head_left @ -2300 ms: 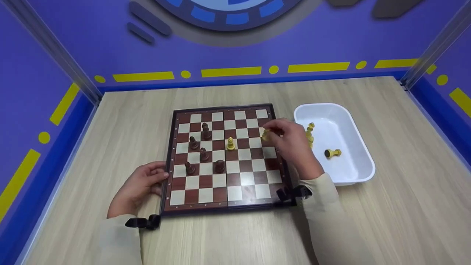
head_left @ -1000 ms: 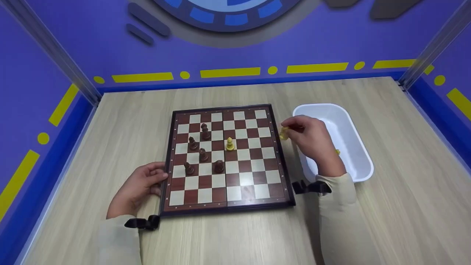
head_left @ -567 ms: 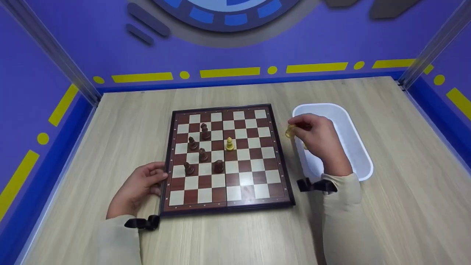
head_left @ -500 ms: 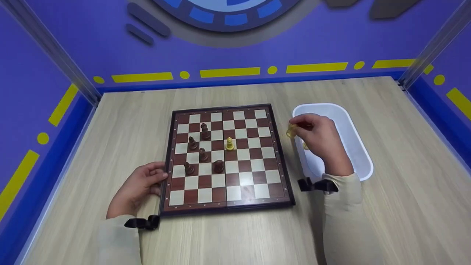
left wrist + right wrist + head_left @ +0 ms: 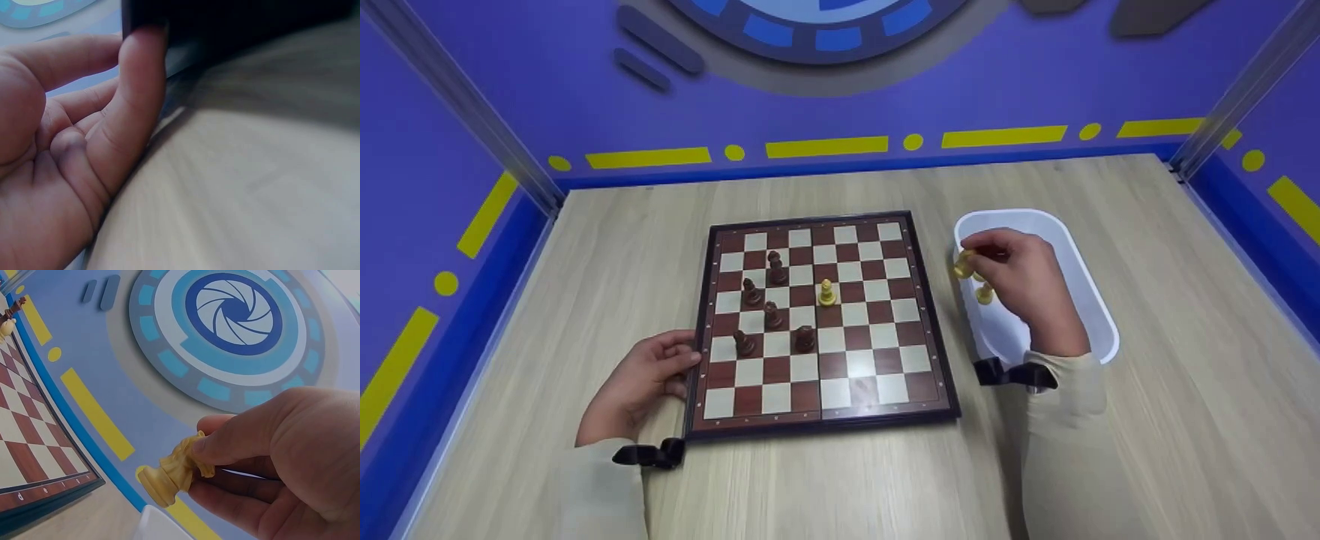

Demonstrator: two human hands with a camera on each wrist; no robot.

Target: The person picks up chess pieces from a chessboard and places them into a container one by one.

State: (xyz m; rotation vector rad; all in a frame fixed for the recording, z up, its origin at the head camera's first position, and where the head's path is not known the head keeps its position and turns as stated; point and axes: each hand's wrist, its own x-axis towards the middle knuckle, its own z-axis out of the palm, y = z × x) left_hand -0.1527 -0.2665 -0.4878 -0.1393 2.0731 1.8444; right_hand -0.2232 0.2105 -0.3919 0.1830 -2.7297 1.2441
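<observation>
Yellow chess knight, tilted base-down, in the thumb-and-finger pinch of the right hand.

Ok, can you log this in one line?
right hand: pinches yellow horse-head chess piece | near: white rectangular tray | left hand: touches edge of dark-rimmed checkered chessboard | board: five dark-brown pieces, one yellow piece

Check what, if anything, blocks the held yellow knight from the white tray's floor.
Perhaps the tray's left rim, which the yellow knight overlaps in the head view, and another yellow piece just inside. The right hand may hide more.
</observation>
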